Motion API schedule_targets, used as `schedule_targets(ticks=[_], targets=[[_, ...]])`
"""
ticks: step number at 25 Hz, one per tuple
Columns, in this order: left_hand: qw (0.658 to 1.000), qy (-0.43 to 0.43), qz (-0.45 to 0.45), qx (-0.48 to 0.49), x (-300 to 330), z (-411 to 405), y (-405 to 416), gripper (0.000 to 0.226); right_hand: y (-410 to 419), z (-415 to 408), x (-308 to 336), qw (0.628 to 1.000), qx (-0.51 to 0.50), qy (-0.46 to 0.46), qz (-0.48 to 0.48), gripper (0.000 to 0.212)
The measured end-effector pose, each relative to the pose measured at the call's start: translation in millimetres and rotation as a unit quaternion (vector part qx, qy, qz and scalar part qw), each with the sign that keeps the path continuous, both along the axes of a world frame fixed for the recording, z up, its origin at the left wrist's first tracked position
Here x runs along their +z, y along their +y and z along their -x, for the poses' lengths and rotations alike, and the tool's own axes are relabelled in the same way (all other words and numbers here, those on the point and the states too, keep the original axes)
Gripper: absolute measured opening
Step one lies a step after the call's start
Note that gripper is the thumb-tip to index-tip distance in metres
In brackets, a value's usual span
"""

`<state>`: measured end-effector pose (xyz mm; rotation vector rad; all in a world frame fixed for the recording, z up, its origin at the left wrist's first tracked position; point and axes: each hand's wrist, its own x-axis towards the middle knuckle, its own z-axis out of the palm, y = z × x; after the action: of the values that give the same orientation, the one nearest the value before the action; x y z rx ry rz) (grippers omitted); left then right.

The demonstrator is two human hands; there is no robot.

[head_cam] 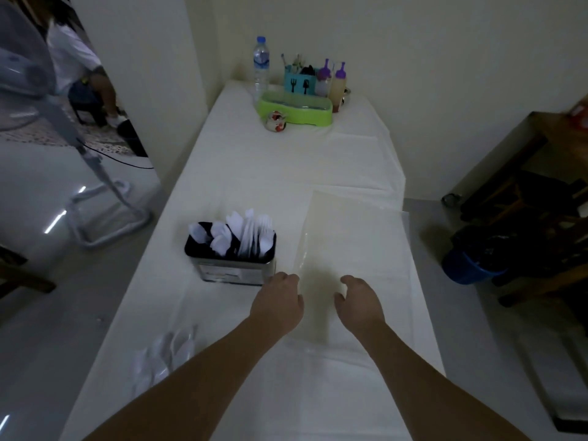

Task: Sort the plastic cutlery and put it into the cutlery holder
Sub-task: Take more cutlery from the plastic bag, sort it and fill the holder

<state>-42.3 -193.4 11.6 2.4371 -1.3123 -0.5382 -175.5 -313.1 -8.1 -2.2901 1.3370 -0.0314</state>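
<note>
Both hands' fingers [288,276] hidden; loose cutlery [162,354] blurred.

Tabletop [241,173], white-covered, running from bottom of frame to upper centre. On it: cutlery holder [234,267] left of centre; loose plastic cutlery [162,361] lower left; clear plastic sheet [346,237] centre right; green tray [296,108], water bottle [261,63], small teapot [276,120] at upper centre.

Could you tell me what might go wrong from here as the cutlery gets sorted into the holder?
The loose cutlery lies near the table's left edge beside the left forearm, so a sweep could knock it off. The holder is already crowded, and the left hand close by could tip it.
</note>
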Motion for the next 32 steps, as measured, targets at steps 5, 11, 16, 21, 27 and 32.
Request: schedule_targets(ticks=[5, 11, 16, 21, 27, 32], targets=[[0.996, -0.086, -0.013, -0.019, 10.9, -11.0, 87.1, 0.040, 91.1, -24.6, 7.3, 0.996, 0.090, -0.006, -0.009, 0.042], [0.992, -0.121, -0.023, 0.027, 3.3, -36.0, 195.9, 0.040, 188.0, -55.4, 4.2, 0.986, 0.166, -0.017, -0.026, 0.043], [0.987, -0.071, -0.059, 0.131, -16.3, -58.8, 271.5, 0.028, 254.6, -67.3, -7.7, 0.984, 0.172, 0.019, -0.047, 0.040], [0.967, 0.005, -0.078, 0.243, -32.4, -59.8, 310.4, 0.025, 304.0, -66.0, -21.7, 0.988, 0.114, 0.041, -0.100, 0.038], [0.957, 0.109, -0.102, 0.250, -55.3, -44.7, 317.1, 0.050, 334.6, -68.1, -37.3, 0.990, 0.043, 0.041, -0.125, 0.038], [0.950, 0.142, -0.069, 0.268, -61.7, -43.0, 311.5, 0.034, 336.0, -69.5, -48.3, 0.995, 0.007, 0.045, -0.092, 0.019]])
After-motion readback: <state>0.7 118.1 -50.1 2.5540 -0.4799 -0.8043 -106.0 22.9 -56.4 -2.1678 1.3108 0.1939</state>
